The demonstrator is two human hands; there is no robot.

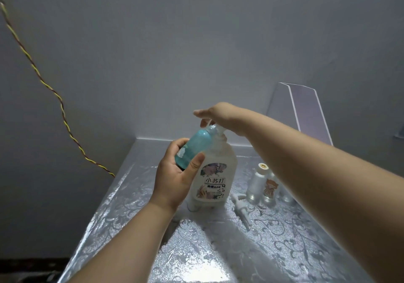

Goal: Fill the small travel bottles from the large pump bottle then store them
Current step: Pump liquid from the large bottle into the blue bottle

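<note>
The large white pump bottle point(215, 173) with a flowered label stands on the silver table point(218, 250). My left hand point(175, 177) grips a small blue travel bottle point(195, 148), tilted so its mouth sits at the pump's spout. Flat on top of the pump head lies my right hand point(215, 113), fingers straight; the pump head itself is mostly hidden beneath it. Small clear travel bottles point(261, 184) stand to the right of the pump bottle, partly behind my right forearm.
A loose white pump sprayer part point(241, 208) lies on the table in front of the clear bottles. A clear acrylic stand point(306, 110) leans at the back right. A twisted yellow-brown cord point(43, 81) hangs along the left wall.
</note>
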